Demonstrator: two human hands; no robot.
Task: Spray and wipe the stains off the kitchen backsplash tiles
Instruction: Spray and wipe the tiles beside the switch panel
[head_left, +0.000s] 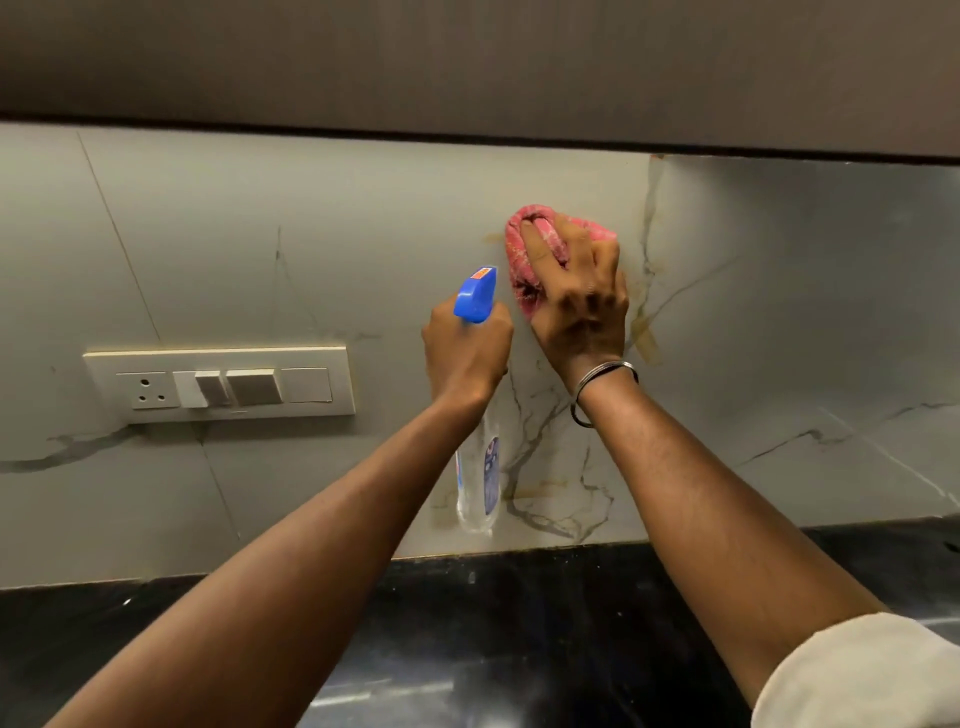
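Veined tiles: right hand presses bunched cloth, left hand grips bottle.

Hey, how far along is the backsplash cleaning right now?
Done: hard to tell; no tile looks plainly finished. In hand: the right hand holds the pink cloth against the backsplash while the left hand grips the spray bottle. Left: a yellowish smear beside the cloth and brownish marks to its lower right, though those may be veining.
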